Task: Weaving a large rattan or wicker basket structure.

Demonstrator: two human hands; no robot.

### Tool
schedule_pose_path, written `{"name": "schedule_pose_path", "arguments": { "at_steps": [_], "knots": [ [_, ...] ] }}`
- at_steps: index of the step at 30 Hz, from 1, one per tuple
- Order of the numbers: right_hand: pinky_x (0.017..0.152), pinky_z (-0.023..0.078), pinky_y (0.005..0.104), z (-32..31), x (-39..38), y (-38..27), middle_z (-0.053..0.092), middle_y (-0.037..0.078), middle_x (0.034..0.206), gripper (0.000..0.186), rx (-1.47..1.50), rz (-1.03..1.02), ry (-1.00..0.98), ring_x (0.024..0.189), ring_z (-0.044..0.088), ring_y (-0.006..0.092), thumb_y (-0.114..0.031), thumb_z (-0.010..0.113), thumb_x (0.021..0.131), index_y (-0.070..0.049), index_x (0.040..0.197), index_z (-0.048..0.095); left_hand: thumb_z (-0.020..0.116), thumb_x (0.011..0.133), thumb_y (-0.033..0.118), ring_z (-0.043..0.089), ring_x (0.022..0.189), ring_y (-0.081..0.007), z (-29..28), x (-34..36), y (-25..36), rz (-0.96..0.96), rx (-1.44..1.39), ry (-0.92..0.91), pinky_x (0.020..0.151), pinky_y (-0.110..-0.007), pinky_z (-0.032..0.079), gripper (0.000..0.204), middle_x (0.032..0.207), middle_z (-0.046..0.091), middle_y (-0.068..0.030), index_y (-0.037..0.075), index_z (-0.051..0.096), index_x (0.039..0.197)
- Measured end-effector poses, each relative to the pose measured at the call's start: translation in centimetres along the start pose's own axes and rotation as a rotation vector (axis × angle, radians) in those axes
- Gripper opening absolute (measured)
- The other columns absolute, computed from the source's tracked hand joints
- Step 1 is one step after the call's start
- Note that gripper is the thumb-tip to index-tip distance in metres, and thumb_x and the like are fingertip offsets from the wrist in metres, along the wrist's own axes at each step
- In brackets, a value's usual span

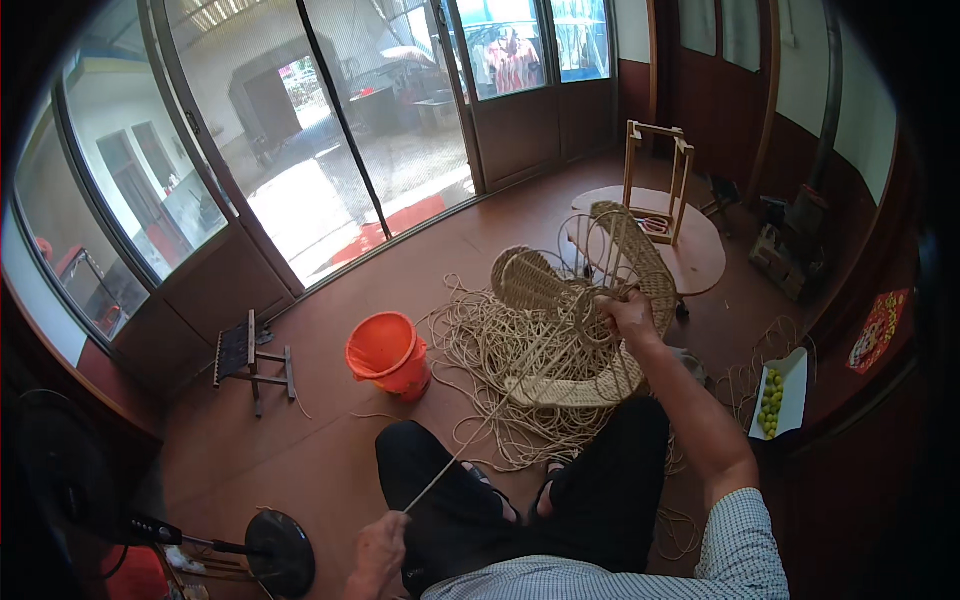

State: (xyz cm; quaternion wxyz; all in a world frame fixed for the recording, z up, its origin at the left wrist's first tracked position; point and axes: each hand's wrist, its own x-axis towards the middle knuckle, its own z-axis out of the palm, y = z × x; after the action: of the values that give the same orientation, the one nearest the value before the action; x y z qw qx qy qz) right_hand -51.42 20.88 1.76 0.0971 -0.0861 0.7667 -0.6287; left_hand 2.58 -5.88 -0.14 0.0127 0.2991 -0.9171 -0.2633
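A half-woven wicker chair frame (585, 310) stands on the floor in front of my knees, with loose pale cane strands (480, 345) heaped around its base. My right hand (628, 312) reaches out and grips the weave on the frame's right side. My left hand (380, 548) is down by my left knee, closed on the end of a long cane strand (478, 430) that runs taut up to the frame. My legs in black trousers and sandals fill the space between.
An orange bucket (388, 352) stands left of the frame, a small low stool (248, 355) further left. A round low table (690, 245) with a wooden frame (655, 175) lies behind. A white tray of green fruit (778, 395) sits at right. A fan base (280, 550) is at lower left. Glass doors (330, 130) line the far side.
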Motion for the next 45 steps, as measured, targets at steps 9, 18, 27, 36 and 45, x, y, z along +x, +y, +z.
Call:
{"name": "schedule_pose_path", "arguments": {
  "at_steps": [9,18,27,36,45],
  "knots": [
    [0.072,0.062,0.0426,5.7,-5.9,2.2,0.071,0.006,0.079,0.017,0.759,0.232,-0.097,0.069,0.070,0.0198,-0.018,0.079,0.109,-0.006,0.097,0.076,0.073,0.112,0.026,0.071,0.126,-0.0423,-1.7,5.8,7.6,0.215,-0.207,0.266,0.112,-0.049,0.054,0.044,0.135,0.074,-0.0229,-0.001,0.070,0.145],
    [0.093,0.062,0.0449,12.3,-16.4,4.0,0.076,0.003,0.098,0.030,1.168,0.342,-0.290,0.092,0.074,0.0175,-0.014,0.077,0.108,-0.007,0.137,0.076,0.077,0.108,0.031,0.073,0.133,-0.0390,2.1,11.0,11.2,0.157,-0.529,0.245,0.117,-0.044,0.054,0.071,0.141,0.073,-0.0273,-0.002,0.048,0.165],
    [0.112,0.051,0.0476,14.8,-27.8,3.4,0.071,0.005,0.136,0.062,1.172,0.684,-0.071,0.130,0.067,0.0220,-0.011,0.075,0.104,-0.015,0.163,0.054,0.065,0.092,0.008,0.076,0.111,-0.0494,0.1,12.8,7.6,0.177,-0.209,0.192,0.099,-0.054,0.058,0.060,0.119,0.078,-0.0283,0.002,0.061,0.152],
    [0.126,0.048,0.0573,11.0,-29.4,2.7,0.055,0.017,0.155,0.092,0.905,0.683,-0.225,0.147,0.056,0.0349,-0.011,0.078,0.100,-0.010,0.178,0.028,0.072,0.100,0.017,0.081,0.097,-0.0329,0.7,11.5,6.4,0.176,-0.213,0.084,0.094,-0.045,0.062,0.047,0.109,0.084,-0.0204,-0.003,0.067,0.143],
    [0.081,0.064,0.0492,6.5,-26.4,0.4,0.074,0.020,0.075,0.031,-0.816,-0.200,-0.331,0.081,0.079,0.0443,-0.028,0.082,0.100,-0.004,0.119,0.075,0.068,0.119,0.041,0.072,0.076,-0.0079,-3.7,14.3,4.4,0.101,-0.555,0.053,0.069,-0.027,0.059,0.042,0.088,0.078,-0.0021,0.004,0.075,0.101]
  ]
}}
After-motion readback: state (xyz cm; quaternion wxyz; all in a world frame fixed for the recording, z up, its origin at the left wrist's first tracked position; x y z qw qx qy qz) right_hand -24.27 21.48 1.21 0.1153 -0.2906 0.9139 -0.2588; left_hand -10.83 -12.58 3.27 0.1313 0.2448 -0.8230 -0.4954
